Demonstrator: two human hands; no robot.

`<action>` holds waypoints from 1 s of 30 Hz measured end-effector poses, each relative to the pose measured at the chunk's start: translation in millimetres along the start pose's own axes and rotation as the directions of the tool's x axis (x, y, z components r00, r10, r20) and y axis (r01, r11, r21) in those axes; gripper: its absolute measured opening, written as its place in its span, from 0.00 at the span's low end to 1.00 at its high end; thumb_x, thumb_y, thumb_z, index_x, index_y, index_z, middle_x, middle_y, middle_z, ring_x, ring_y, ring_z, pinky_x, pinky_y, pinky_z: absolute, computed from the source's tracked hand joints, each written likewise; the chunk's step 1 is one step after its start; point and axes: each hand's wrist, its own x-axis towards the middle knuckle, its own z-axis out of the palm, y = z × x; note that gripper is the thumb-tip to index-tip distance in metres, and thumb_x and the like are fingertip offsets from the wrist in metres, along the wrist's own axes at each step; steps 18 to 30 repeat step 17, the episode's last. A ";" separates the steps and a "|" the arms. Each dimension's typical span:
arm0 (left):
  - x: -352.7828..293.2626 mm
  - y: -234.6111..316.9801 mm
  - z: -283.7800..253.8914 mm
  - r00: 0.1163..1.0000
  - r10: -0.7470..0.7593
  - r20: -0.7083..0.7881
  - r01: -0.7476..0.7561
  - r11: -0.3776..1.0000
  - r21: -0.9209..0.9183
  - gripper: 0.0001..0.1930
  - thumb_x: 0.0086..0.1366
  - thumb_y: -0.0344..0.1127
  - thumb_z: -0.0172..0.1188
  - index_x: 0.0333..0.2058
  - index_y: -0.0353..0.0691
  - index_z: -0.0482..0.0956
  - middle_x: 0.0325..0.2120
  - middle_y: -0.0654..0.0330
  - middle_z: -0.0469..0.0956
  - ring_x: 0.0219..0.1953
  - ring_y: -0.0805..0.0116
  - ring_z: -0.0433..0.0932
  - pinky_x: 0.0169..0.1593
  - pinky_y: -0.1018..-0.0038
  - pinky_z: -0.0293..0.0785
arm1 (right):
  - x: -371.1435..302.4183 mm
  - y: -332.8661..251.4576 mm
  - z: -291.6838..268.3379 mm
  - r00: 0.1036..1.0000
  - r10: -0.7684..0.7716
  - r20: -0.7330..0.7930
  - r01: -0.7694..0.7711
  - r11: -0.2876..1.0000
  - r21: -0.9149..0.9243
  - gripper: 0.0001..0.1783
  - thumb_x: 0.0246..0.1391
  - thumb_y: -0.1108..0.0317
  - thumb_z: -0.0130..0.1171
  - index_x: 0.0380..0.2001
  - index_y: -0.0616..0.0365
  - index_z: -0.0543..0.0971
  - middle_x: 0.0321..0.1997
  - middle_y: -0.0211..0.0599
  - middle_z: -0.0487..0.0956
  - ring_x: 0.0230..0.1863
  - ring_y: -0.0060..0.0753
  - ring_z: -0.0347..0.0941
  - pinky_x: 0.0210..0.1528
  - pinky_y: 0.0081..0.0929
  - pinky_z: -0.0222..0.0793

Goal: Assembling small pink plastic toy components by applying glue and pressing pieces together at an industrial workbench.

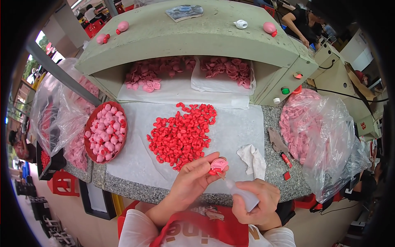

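Note:
My left hand (pixel 196 175) is closed around a small pink hollow plastic part (pixel 219 165), its inner side facing up. A red piece (pixel 214 171) sits at its lower edge. In my right hand (pixel 259 202) is a translucent white squeeze bottle (pixel 246 196), tilted so that its thin nozzle meets or nearly meets the pink part; which of the two I cannot tell. Just beyond my hands, a pile of small red plastic pieces (pixel 181 133) lies on white paper (pixel 236 127). A crumpled white cloth or tissue (pixel 252 160) rests near my right hand.
A red basket (pixel 87 149) of pink and red parts stands at left. Behind the paper is a pale green machine (pixel 185 41) with pink parts inside its opening. Plastic bags (pixel 333 136) of pink parts flank the granite table (pixel 164 194). A red lighter (pixel 286 159) lies at right.

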 end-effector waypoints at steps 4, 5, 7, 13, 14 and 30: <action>-0.1 0.4 0.4 1.000 0.002 -0.003 -0.002 1.000 0.021 0.20 0.59 0.36 0.51 0.49 0.33 0.64 0.44 0.50 0.69 0.46 0.59 0.70 0.51 0.65 0.66 | -0.1 1.5 0.3 1.000 -0.007 -0.001 0.007 1.000 -0.002 0.16 0.30 0.74 0.60 0.29 0.63 0.73 0.18 0.35 0.73 0.10 0.28 0.65 0.12 0.19 0.59; -0.1 0.3 0.3 1.000 0.000 -0.002 0.000 1.000 0.022 0.20 0.59 0.36 0.51 0.49 0.33 0.64 0.44 0.50 0.69 0.46 0.59 0.70 0.51 0.65 0.66 | 0.0 1.6 0.5 1.000 -0.005 -0.002 0.005 1.000 -0.002 0.16 0.30 0.74 0.60 0.29 0.63 0.73 0.18 0.35 0.73 0.10 0.28 0.65 0.12 0.19 0.59; -0.2 0.1 0.3 1.000 -0.001 -0.007 0.001 1.000 0.025 0.20 0.59 0.36 0.51 0.49 0.33 0.65 0.44 0.50 0.69 0.46 0.59 0.70 0.51 0.65 0.66 | 0.4 1.5 0.7 1.000 -0.005 -0.010 0.005 1.000 0.001 0.16 0.30 0.74 0.60 0.29 0.63 0.73 0.17 0.35 0.73 0.10 0.28 0.64 0.11 0.19 0.59; 0.2 -0.1 0.7 1.000 -0.009 -0.011 0.009 1.000 0.021 0.21 0.58 0.36 0.51 0.49 0.33 0.65 0.44 0.50 0.69 0.46 0.59 0.70 0.51 0.65 0.66 | 0.7 0.2 -0.5 1.000 0.009 0.004 -0.009 1.000 -0.008 0.15 0.30 0.74 0.59 0.29 0.62 0.73 0.17 0.35 0.73 0.10 0.28 0.64 0.11 0.19 0.59; 0.2 -0.1 0.8 1.000 -0.009 -0.011 0.010 1.000 0.021 0.21 0.58 0.36 0.51 0.49 0.33 0.65 0.44 0.50 0.69 0.46 0.59 0.70 0.51 0.65 0.66 | 0.8 0.3 -0.4 1.000 0.009 0.003 -0.009 1.000 -0.009 0.15 0.30 0.74 0.59 0.29 0.62 0.73 0.17 0.35 0.73 0.10 0.28 0.64 0.11 0.19 0.59; -0.5 0.0 0.9 1.000 -0.017 -0.010 0.017 1.000 0.020 0.21 0.58 0.36 0.52 0.49 0.33 0.65 0.44 0.50 0.69 0.46 0.59 0.70 0.51 0.65 0.65 | 1.3 0.1 0.1 1.000 0.003 0.003 -0.003 1.000 -0.009 0.15 0.31 0.74 0.59 0.29 0.62 0.73 0.17 0.35 0.73 0.10 0.28 0.64 0.12 0.20 0.59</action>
